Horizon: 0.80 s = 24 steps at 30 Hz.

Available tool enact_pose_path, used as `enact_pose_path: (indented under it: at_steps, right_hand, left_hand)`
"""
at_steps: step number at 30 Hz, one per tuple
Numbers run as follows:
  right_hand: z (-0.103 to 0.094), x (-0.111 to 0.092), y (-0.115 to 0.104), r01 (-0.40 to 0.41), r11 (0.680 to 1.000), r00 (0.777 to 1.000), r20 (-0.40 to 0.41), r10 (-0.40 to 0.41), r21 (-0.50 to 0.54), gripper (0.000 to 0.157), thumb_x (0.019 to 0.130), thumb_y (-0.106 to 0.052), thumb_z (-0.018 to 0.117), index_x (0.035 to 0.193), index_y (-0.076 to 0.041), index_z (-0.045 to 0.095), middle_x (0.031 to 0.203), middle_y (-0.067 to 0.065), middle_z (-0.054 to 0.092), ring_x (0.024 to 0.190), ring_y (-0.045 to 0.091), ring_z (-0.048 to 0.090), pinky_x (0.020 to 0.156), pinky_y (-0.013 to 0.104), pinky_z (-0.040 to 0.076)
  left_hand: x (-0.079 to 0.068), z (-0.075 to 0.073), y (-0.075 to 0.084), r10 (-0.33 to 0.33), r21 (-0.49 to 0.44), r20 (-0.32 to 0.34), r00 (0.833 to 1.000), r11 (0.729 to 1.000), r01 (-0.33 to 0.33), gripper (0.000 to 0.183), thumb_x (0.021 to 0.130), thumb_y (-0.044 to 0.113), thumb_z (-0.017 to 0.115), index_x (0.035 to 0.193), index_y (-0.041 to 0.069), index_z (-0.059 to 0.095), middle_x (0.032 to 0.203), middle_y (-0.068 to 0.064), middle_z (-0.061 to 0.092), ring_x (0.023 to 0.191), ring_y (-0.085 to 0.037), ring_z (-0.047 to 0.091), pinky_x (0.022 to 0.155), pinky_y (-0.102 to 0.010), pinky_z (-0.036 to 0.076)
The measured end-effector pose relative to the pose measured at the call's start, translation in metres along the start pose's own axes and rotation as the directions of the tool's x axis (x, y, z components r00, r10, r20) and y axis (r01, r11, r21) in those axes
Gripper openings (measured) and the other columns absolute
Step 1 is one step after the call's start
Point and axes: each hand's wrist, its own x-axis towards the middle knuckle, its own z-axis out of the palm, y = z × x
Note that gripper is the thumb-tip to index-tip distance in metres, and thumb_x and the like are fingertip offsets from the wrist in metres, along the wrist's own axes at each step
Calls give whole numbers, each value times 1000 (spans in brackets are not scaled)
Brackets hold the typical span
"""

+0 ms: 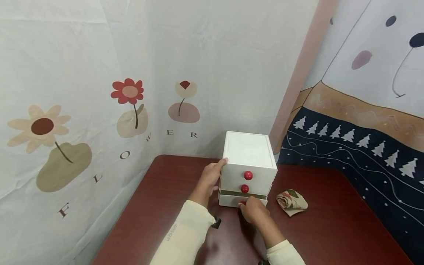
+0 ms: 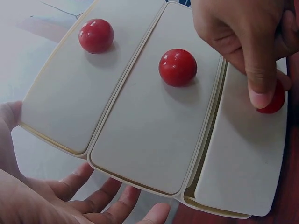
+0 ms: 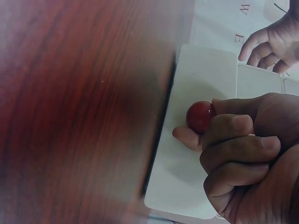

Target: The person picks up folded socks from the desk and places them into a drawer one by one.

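Observation:
A small white drawer cabinet (image 1: 249,149) with three drawers and round red knobs stands on the table. Its bottom drawer (image 1: 228,201) is pulled slightly out, leaving a dark gap above its front. My right hand (image 1: 254,210) pinches the bottom drawer's red knob (image 3: 200,116) between thumb and forefinger, its other fingers curled. My left hand (image 1: 212,176) rests against the cabinet's left side, thumb at the top front corner and fingers spread along the side. The top knob (image 2: 96,36) and middle knob (image 2: 178,67) are untouched. The inside of the drawer is hidden.
A rolled patterned cloth (image 1: 292,202) lies on the dark red table (image 1: 318,235), right of the cabinet. Behind the table hangs a pale curtain (image 1: 212,55) with printed flowers. A dark blue printed fabric (image 1: 331,147) hangs at the right.

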Motion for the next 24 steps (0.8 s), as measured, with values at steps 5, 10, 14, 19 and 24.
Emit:
enact_pose_path:
  at_steps: [5,10,14,19,24]
  right_hand:
    - [-11,-20,-7,6,1000,1000,-2,-6,-5,41,105,-39,70,80,-7,63,96,17,73,78,28,64,68,51,55]
    - [-26,-44,-19,3,1000,999,-37,-2,22,40,101,-35,75,75,-7,62,96,18,74,79,27,66,68,51,56]
    - [-25,-50,-21,2,1000,997,-81,-1,10,38,99,-34,78,77,-6,65,99,19,77,80,27,69,68,53,58]
    - [-23,-53,-20,-10,1000,995,-101,11,16,43,96,-35,83,68,-10,61,92,14,76,76,25,67,66,52,56]
    - [-23,-59,-18,7,1000,995,-98,-7,4,48,95,-37,84,62,-13,60,85,10,73,73,23,64,66,52,56]
  left_hand:
    - [1,1,0,-2,2,-2,1000,1000,2,79,96,69,65,148,9,62,145,-16,65,135,-36,60,111,-73,48]
    - [0,1,1,-4,0,-10,1000,1000,4,78,98,68,64,148,9,62,145,-17,64,136,-36,60,113,-73,47]
    - [0,1,0,-11,1,-7,1000,1000,11,78,98,68,64,149,9,61,147,-16,64,137,-37,59,114,-74,46]
    - [1,1,-1,2,9,2,1000,1000,-2,79,98,69,64,149,9,61,147,-16,64,137,-37,60,114,-75,46]
    - [2,0,-1,14,8,5,1000,1000,-14,78,98,68,64,147,7,62,147,-18,64,138,-38,59,113,-75,45]
